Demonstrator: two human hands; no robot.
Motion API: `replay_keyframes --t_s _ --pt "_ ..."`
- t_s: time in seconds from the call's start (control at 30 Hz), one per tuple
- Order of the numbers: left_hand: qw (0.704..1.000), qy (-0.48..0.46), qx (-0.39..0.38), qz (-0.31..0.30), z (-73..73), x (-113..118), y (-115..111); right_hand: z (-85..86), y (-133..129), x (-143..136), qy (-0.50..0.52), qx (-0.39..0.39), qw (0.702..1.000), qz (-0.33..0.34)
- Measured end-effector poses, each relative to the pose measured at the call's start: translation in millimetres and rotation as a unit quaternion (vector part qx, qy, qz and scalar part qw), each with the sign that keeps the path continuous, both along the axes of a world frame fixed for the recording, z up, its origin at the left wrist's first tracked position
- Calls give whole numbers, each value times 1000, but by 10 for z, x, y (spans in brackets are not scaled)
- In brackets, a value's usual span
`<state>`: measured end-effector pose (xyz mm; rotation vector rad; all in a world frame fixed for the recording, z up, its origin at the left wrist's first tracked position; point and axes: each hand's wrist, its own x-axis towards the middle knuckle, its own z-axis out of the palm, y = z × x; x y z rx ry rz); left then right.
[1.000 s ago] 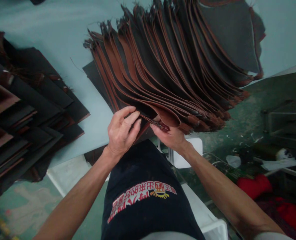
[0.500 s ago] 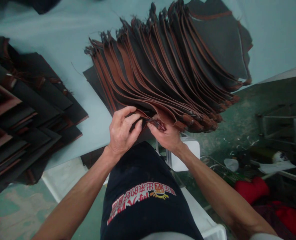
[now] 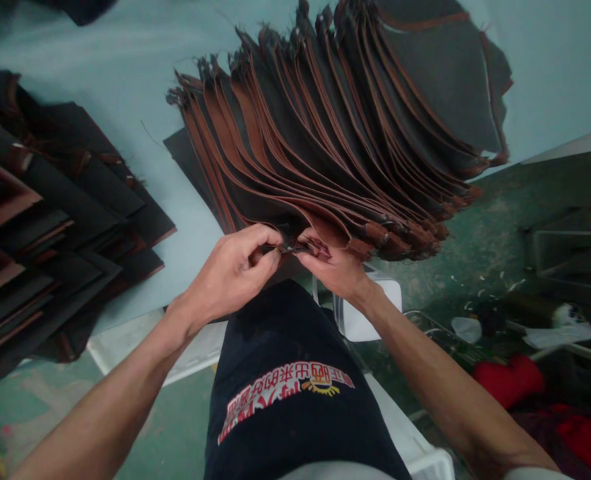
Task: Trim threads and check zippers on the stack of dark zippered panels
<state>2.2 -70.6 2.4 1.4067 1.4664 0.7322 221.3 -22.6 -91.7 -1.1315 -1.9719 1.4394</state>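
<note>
A long row of overlapping dark grey fabric pieces with brown undersides (image 3: 325, 133) lies fanned out on the table, loose threads along its edges. At the row's near edge, my left hand (image 3: 240, 267) pinches the corner of the nearest fabric piece (image 3: 275, 217) between thumb and fingers. My right hand (image 3: 332, 267) is closed beside it, almost touching the left fingertips. A small shiny dark-red tool (image 3: 321, 251) shows in its curled fingers, possibly thread snips; most of it is hidden. One brown flap curls just above the right hand.
Another pile of dark fabric pieces (image 3: 75, 220) covers the left of the pale blue table (image 3: 140, 160). Below the table edge are a white stool-like object (image 3: 375, 310), a white crate (image 3: 185, 357) and red cloth (image 3: 510, 383). A dark apron (image 3: 295, 373) covers my front.
My left hand has turned and lowered slightly, its raised fingers closing onto the fabric edge by the right fingertips. The right hand stays nearly in place. The view has shifted a little.
</note>
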Motion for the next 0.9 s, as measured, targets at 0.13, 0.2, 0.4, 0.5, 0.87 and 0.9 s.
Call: replay_keyframes --t_s 0.13,0.2,0.4,0.5,0.87,0.9 --pt "971 -179 -156 -30 105 -79 80 106 20 54 -15 -39 999 16" --pt "955 -227 -187 -44 89 -110 122 197 52 54 -29 -60 998 17" --pt "935 -286 -192 -84 -2 -148 203 500 170 17 35 -136 987 73" --pt "931 -300 -198 -64 -9 -123 241 574 190 14 64 -161 984 46" --pt "935 -305 -177 -30 -11 -75 387 633 280 -40 108 -119 987 -3" --pt "939 -297 -169 -31 -10 -76 396 629 281 -44 104 -112 988 -4"
